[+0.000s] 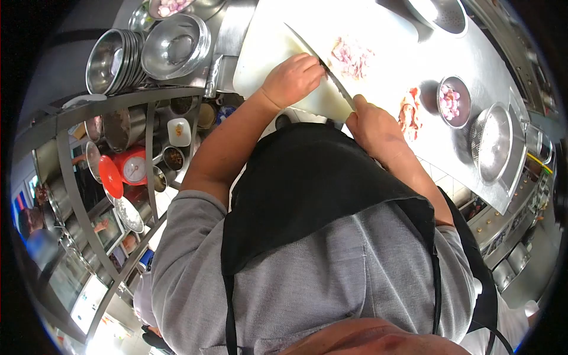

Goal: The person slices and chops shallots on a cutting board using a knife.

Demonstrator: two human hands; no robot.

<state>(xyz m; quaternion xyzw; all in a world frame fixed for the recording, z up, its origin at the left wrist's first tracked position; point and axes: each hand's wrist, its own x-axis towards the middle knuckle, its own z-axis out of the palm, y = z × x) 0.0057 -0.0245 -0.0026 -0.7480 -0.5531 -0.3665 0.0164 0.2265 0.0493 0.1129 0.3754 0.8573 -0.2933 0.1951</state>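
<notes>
My right hand (pixel 376 127) is wrapped round the handle of a long knife (pixel 307 46), whose blade slants up and left across a white cutting board (pixel 266 44). Close against the blade is my left hand (pixel 294 80), its fingers curled and pressed together; whatever they hold is hidden. A loose heap of sliced shallots (pixel 351 57) lies on the board just beyond the knife. To the right of my right hand is a pile of reddish peels (pixel 409 112).
On the right stand a metal bowl of peeled shallots (pixel 451 102) and a perforated colander (pixel 492 143); another colander (pixel 441 16) is at the top. Stacked metal bowls (pixel 176 47) stand at left, above a shelf rack holding a red scale (pixel 131 167).
</notes>
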